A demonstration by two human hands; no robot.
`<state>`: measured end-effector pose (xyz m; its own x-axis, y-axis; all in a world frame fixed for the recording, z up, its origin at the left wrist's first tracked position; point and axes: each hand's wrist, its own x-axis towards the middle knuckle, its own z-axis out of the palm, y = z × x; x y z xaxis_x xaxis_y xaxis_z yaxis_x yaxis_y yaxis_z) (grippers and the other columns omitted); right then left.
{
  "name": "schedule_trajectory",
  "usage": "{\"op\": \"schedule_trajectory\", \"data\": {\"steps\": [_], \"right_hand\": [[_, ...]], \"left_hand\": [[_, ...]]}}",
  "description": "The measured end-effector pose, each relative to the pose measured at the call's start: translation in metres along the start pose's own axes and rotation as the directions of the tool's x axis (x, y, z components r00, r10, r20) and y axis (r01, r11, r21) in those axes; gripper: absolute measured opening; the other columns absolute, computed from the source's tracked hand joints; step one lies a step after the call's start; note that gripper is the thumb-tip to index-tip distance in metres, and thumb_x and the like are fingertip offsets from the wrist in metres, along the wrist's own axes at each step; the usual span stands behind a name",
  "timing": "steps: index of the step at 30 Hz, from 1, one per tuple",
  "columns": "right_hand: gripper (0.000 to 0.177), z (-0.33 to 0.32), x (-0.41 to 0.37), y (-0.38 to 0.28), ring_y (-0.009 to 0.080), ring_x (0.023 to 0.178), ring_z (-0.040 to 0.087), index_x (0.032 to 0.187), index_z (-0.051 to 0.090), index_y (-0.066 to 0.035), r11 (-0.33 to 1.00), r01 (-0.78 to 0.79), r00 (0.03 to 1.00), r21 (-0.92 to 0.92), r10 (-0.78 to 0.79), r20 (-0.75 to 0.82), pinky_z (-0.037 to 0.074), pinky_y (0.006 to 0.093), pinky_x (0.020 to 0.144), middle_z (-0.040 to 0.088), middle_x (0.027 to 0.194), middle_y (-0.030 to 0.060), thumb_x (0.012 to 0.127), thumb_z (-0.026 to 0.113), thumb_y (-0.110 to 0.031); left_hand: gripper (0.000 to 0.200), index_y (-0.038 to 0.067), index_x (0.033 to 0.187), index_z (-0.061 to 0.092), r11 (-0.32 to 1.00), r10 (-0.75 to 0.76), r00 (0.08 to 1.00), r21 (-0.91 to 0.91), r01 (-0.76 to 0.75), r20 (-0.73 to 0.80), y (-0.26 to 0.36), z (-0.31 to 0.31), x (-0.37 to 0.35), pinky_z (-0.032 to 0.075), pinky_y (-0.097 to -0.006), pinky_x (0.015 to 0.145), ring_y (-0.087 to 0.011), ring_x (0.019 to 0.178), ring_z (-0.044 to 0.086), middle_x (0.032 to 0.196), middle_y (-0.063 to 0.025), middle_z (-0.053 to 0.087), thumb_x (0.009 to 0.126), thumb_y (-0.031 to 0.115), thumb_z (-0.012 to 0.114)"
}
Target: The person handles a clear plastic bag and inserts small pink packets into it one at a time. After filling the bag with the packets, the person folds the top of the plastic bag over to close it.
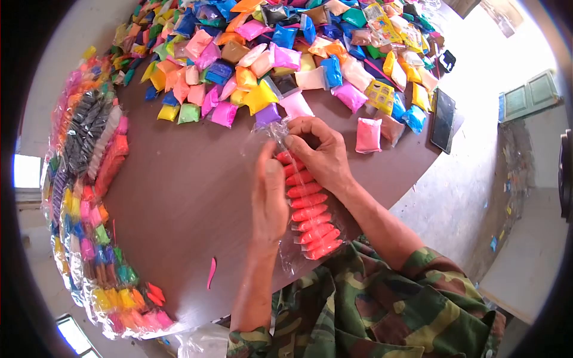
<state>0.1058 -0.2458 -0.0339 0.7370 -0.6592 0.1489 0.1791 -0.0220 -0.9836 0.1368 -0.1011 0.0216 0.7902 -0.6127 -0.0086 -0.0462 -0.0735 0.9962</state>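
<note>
A clear plastic bag (310, 209) holding a row of several red-orange clay sticks lies lengthwise between my hands over the brown table (179, 197). My left hand (268, 200) presses along the bag's left side, thumb up toward its open end. My right hand (319, 152) pinches the bag's top end, fingers curled over the uppermost sticks. Both forearms come from camouflage sleeves at the bottom.
A heap of small coloured clay packets (268, 53) covers the far half of the table. Filled clear bags of sorted sticks (89, 197) line the left edge. A pink packet (368, 135) and a dark phone (443, 119) lie at right. One loose pink stick (211, 272) lies near me.
</note>
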Motion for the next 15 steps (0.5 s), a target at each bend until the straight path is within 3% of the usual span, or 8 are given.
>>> {"op": "schedule_trajectory", "data": {"steps": [3,5,7,9,11,12,15], "right_hand": [[0.009,0.002,-0.001,0.0,0.0087,0.095,0.067,0.104,0.072,0.002,0.999,-0.028,1.0,0.022,0.028,0.004,0.056,0.0267,0.086,0.073,0.109,0.0027,0.096,0.075,-0.001],[0.01,-0.002,0.0,0.0,0.0077,0.094,0.066,0.105,0.073,0.001,1.0,-0.009,1.0,0.008,0.009,0.004,0.056,0.0263,0.085,0.072,0.106,0.0011,0.096,0.075,-0.002],[0.01,-0.003,0.001,0.004,0.0063,0.092,0.064,0.107,0.073,0.0,0.999,0.043,0.999,-0.015,-0.042,0.02,0.055,0.026,0.083,0.072,0.103,-0.0009,0.097,0.075,-0.003],[0.012,-0.007,0.001,0.007,0.0041,0.088,0.062,0.112,0.075,-0.002,0.999,-0.048,0.998,-0.022,0.049,0.037,0.054,0.0236,0.078,0.069,0.1,-0.0044,0.1,0.074,-0.005],[0.014,-0.008,0.003,0.008,0.0041,0.088,0.062,0.114,0.077,-0.001,0.998,-0.045,0.999,-0.048,0.046,0.025,0.053,0.0229,0.079,0.07,0.1,-0.0049,0.101,0.073,-0.004],[0.014,-0.01,0.005,0.017,0.0041,0.089,0.063,0.114,0.077,-0.001,0.999,0.005,0.999,-0.044,-0.004,0.035,0.053,0.0226,0.081,0.071,0.102,-0.0046,0.101,0.073,-0.003],[0.02,-0.014,0.008,0.022,0.0058,0.093,0.065,0.12,0.077,0.0,0.999,-0.025,0.998,-0.045,0.028,0.051,0.054,0.0228,0.086,0.074,0.107,-0.0023,0.101,0.075,-0.005]], "left_hand": [[0.071,-0.007,0.162,0.041,0.988,0.059,0.998,0.139,-0.06,0.014,0.005,0.003,-0.004,0.029,-0.0452,0.129,-0.0336,0.155,0.04,0.166,-0.024,0.044,0.118,0.048,0.037],[0.067,-0.006,0.161,0.043,0.991,0.112,0.993,0.079,-0.109,-0.031,0.002,-0.004,-0.013,0.035,-0.045,0.125,-0.0328,0.153,0.043,0.164,-0.0242,0.046,0.117,0.045,0.045],[0.065,-0.006,0.159,0.044,0.986,0.159,0.981,0.061,-0.152,-0.112,0.001,-0.026,-0.029,0.04,-0.0448,0.121,-0.032,0.15,0.046,0.162,-0.0244,0.048,0.115,0.041,0.053],[0.062,-0.004,0.158,0.047,0.982,0.158,0.958,0.14,-0.127,-0.238,0.008,-0.064,-0.057,0.045,-0.0435,0.118,-0.0298,0.148,0.049,0.161,-0.0218,0.05,0.113,0.037,0.06],[0.058,-0.001,0.157,0.051,0.972,0.122,0.92,0.232,-0.035,-0.372,0.018,-0.095,-0.088,0.047,-0.0411,0.115,-0.0261,0.145,0.051,0.16,-0.0163,0.052,0.111,0.032,0.065],[0.052,0.001,0.149,0.06,0.944,0.109,0.858,0.322,0.069,-0.502,0.017,-0.115,-0.104,0.053,-0.0393,0.107,-0.0242,0.134,0.059,0.15,-0.0132,0.06,0.107,0.028,0.072],[0.038,0.0,0.129,0.071,0.698,0.192,0.669,0.579,0.421,-0.718,-0.004,-0.195,-0.163,0.057,-0.0399,0.096,-0.0258,0.114,0.068,0.125,-0.0137,0.071,0.102,0.026,0.076]]}}
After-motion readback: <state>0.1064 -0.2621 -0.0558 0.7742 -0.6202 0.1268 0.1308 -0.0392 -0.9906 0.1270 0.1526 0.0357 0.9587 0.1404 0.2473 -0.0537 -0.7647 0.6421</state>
